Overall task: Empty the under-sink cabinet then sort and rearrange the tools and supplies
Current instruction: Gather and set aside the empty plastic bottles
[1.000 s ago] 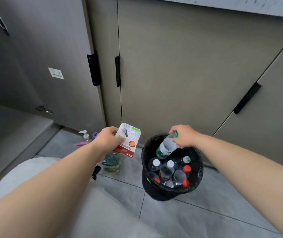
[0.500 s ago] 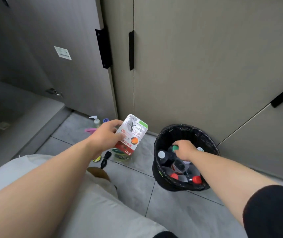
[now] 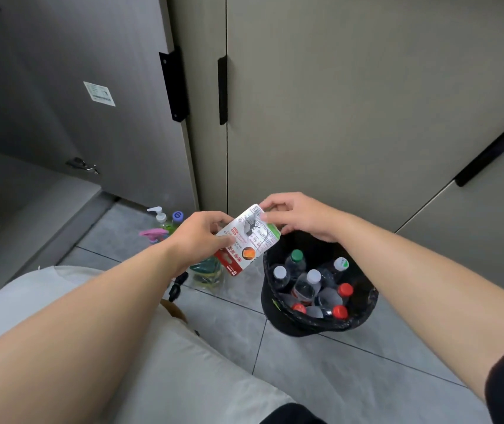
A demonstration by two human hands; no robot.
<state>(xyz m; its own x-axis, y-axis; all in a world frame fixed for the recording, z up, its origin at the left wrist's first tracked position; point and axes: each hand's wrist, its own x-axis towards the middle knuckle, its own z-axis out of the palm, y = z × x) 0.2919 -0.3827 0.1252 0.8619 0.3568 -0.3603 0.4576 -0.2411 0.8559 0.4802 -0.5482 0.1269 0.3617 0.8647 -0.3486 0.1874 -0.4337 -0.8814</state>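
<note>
Sorting step: your left hand [image 3: 198,237] and right hand [image 3: 298,217] both pinch the carded packet [image 3: 246,240], held above the rim of the bottle-filled bin [image 3: 367,310]. Next, decide its pile; one grip must release.

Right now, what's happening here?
A person crouched by the kitchen cabinets holds a small red-and-white printed packet with both hands: the left hand grips its lower edge, the right hand pinches its top corner. Just beside and below it, a black bag-lined bin stands on the grey tiled floor, full of capped plastic bottles. A pump bottle and other supplies sit on the floor to the left, by the open cabinet door.
</note>
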